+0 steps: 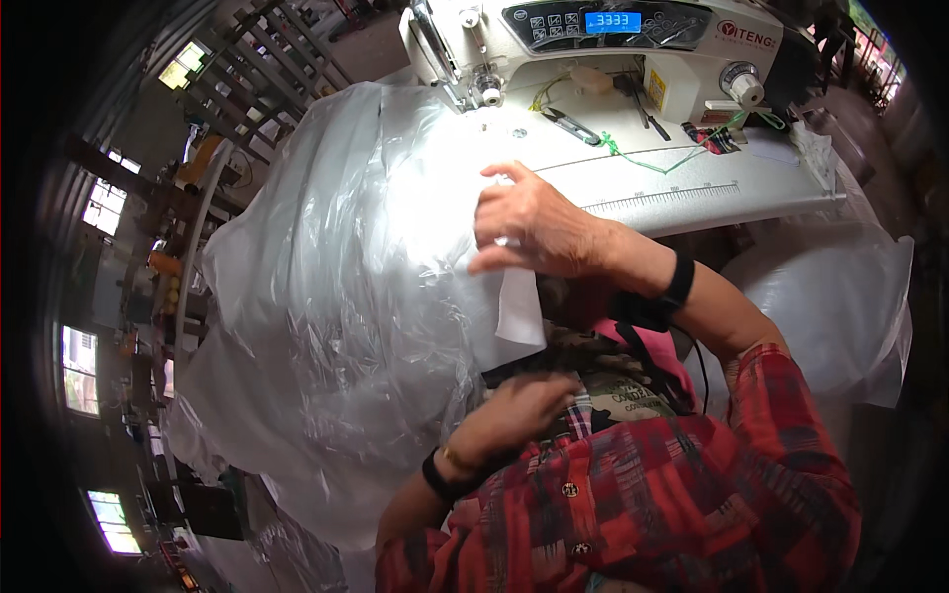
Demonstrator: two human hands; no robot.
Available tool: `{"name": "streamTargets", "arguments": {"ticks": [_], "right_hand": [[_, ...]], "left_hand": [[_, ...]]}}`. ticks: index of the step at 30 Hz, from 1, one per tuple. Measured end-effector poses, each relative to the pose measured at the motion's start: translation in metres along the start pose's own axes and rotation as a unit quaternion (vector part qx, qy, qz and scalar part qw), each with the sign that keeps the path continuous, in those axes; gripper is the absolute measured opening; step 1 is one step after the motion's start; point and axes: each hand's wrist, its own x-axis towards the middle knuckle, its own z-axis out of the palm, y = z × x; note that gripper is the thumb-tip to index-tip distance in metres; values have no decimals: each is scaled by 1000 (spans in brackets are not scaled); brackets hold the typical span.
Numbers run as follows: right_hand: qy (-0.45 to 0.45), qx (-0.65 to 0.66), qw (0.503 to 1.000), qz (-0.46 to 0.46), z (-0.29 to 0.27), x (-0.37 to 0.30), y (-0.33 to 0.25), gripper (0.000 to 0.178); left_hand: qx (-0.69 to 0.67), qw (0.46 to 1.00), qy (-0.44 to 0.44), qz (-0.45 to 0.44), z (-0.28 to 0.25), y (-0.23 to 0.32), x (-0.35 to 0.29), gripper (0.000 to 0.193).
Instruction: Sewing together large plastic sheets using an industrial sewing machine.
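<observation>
Head view shows a big, see-through plastic sheet (341, 257) left of the flat white worktop (766, 183), likely light and slippery, best pinched at its edge, the right hand (544, 222) with bent fingers apart, the blurry left hand's (516, 413) unclear.

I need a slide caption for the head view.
Right hand near an industrial sewing machine, blurred left hand beside translucent plastic sheeting.

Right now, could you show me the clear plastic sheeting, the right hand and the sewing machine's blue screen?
Clear plastic sheeting (341, 287): head view, its broad wrinkled middle.
Right hand (539, 227): head view, the back of the hand.
Blue screen (613, 22): head view, its lit face.
</observation>
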Motion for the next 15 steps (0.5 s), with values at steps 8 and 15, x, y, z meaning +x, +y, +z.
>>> {"name": "streamTargets", "arguments": {"ticks": [8,15], "right_hand": [[117,-139,950,254,-3,-92,-51,40],[30,-34,952,303,32,-97,-64,36]], "left_hand": [[160,957,216,-112,51,-179,-59,31],[100,959,195,-180,28,-166,-111,23]]}}
